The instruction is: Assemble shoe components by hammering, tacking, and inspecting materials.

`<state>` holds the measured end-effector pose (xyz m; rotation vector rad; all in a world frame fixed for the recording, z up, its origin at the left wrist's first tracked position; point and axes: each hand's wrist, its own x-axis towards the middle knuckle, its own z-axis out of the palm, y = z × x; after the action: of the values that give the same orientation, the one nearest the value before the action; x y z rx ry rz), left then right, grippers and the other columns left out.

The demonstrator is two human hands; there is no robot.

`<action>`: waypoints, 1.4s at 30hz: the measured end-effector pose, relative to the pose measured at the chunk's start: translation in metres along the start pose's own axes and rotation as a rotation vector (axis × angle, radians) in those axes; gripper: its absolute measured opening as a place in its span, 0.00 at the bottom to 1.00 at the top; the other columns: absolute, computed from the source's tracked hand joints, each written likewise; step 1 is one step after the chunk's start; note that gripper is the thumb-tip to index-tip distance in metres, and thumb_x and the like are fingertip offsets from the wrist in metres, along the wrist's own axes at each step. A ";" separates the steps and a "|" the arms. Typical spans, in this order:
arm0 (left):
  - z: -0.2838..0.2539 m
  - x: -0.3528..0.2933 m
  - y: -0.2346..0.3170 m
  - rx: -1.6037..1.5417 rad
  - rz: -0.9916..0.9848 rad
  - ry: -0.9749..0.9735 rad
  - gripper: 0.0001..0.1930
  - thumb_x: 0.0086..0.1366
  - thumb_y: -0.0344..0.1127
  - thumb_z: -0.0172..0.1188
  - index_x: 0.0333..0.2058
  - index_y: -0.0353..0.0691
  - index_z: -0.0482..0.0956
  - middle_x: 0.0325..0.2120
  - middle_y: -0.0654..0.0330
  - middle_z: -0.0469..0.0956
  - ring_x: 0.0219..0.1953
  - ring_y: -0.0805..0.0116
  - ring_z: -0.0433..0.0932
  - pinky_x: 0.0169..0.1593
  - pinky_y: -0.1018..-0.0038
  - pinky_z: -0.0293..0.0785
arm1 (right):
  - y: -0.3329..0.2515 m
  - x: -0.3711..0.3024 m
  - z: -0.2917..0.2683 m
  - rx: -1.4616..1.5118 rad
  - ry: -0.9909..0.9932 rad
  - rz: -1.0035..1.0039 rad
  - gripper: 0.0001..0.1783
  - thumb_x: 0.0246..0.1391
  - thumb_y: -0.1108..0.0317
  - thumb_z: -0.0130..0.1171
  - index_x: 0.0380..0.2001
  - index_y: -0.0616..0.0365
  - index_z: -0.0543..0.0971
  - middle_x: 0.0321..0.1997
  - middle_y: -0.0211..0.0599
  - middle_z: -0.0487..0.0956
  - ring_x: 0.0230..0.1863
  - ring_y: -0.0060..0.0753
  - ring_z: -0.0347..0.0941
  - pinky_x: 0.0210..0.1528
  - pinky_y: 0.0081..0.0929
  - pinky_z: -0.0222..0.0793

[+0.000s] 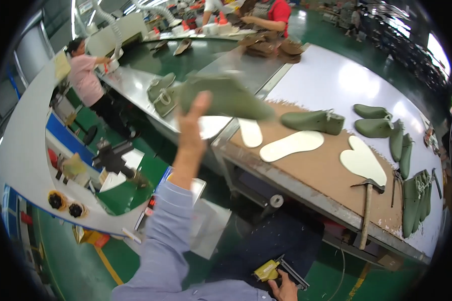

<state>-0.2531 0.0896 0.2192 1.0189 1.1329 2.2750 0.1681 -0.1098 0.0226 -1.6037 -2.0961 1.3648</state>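
Observation:
Raised over the near left corner of the workbench, my left hand point(192, 123) grips a green shoe last point(231, 98), which is smeared by motion. Low by my lap, my right hand point(286, 289) is closed round a yellow and black staple gun point(267, 271). On the brown board lies another green last point(309, 121) with white string at one end. Near it are a long white insole point(292, 145), a partly covered insole point(250, 132) and a pair of overlapping insoles point(364, 161). A hammer point(366, 213) with a wooden handle rests across the bench's front edge.
More green lasts point(372, 127) lie on the white tabletop point(336, 75) at right, several bundled near pincers point(396, 181). Green-grey shoes point(163, 98) stand on the metal-edged line beyond. Brown shoe parts point(261, 46) are heaped at the back. Two co-workers stand farther off. A white curved machine point(25, 165) fills the left.

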 end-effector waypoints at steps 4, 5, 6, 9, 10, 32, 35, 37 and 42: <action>-0.161 0.064 -0.082 0.994 0.150 0.297 0.29 0.48 0.51 0.72 0.40 0.32 0.77 0.37 0.49 0.80 0.41 0.58 0.78 0.47 0.64 0.72 | -0.007 0.012 0.015 0.001 0.023 -0.046 0.26 0.57 0.56 0.58 0.56 0.53 0.69 0.46 0.57 0.78 0.47 0.61 0.74 0.48 0.46 0.69; -0.172 0.060 -0.096 1.290 0.003 0.249 0.27 0.47 0.51 0.71 0.40 0.36 0.78 0.38 0.46 0.80 0.42 0.51 0.79 0.47 0.61 0.72 | -0.007 0.008 0.015 0.006 0.029 -0.007 0.26 0.57 0.56 0.58 0.56 0.52 0.70 0.46 0.57 0.78 0.47 0.61 0.74 0.49 0.47 0.69; -0.164 0.056 -0.101 1.351 -0.057 0.279 0.26 0.48 0.47 0.69 0.41 0.37 0.77 0.38 0.45 0.79 0.41 0.46 0.78 0.47 0.59 0.72 | -0.011 0.003 0.012 -0.013 0.031 0.004 0.25 0.57 0.56 0.58 0.56 0.51 0.70 0.46 0.56 0.78 0.47 0.61 0.74 0.48 0.47 0.69; -0.167 0.082 -0.093 1.576 0.200 0.231 0.24 0.53 0.36 0.64 0.49 0.36 0.73 0.43 0.46 0.77 0.47 0.46 0.75 0.54 0.58 0.68 | -0.012 0.002 0.013 -0.010 0.037 0.000 0.25 0.57 0.56 0.58 0.55 0.51 0.70 0.46 0.55 0.78 0.45 0.60 0.75 0.46 0.48 0.70; -0.145 0.082 -0.091 1.665 0.435 0.151 0.24 0.54 0.35 0.64 0.50 0.37 0.72 0.44 0.47 0.77 0.47 0.46 0.74 0.55 0.58 0.67 | -0.011 -0.001 0.014 -0.024 0.053 0.012 0.24 0.57 0.56 0.58 0.55 0.52 0.71 0.46 0.54 0.78 0.45 0.60 0.75 0.46 0.47 0.70; 0.159 -0.007 -0.196 1.162 0.567 -0.783 0.41 0.50 0.35 0.68 0.62 0.40 0.59 0.57 0.46 0.66 0.60 0.48 0.64 0.62 0.55 0.61 | -0.048 0.237 -0.303 -0.539 0.704 -0.058 0.32 0.45 0.54 0.68 0.52 0.59 0.75 0.56 0.52 0.71 0.57 0.51 0.67 0.58 0.43 0.64; 0.178 0.007 -0.208 1.284 0.253 -0.813 0.45 0.47 0.43 0.71 0.63 0.43 0.58 0.55 0.51 0.68 0.59 0.50 0.66 0.60 0.52 0.61 | -0.040 0.260 -0.316 -0.591 0.415 0.135 0.43 0.38 0.44 0.71 0.55 0.59 0.73 0.58 0.53 0.70 0.58 0.52 0.66 0.60 0.42 0.63; 0.183 0.013 -0.205 1.249 0.066 -0.878 0.45 0.45 0.47 0.72 0.61 0.46 0.61 0.52 0.55 0.71 0.56 0.51 0.68 0.57 0.53 0.63 | -0.038 0.258 -0.318 -0.410 0.390 0.131 0.43 0.37 0.42 0.71 0.54 0.57 0.74 0.58 0.54 0.69 0.59 0.54 0.66 0.60 0.42 0.63; 0.178 0.020 -0.220 1.111 0.076 -0.804 0.33 0.44 0.45 0.73 0.50 0.44 0.72 0.47 0.56 0.75 0.52 0.55 0.72 0.55 0.56 0.64 | -0.056 0.259 -0.332 -0.573 0.375 0.159 0.46 0.31 0.35 0.70 0.51 0.54 0.76 0.55 0.54 0.71 0.59 0.54 0.66 0.61 0.42 0.62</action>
<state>-0.1252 0.3235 0.1232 2.0838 1.9142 0.8728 0.2282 0.2893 0.1556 -2.0679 -2.2637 0.4341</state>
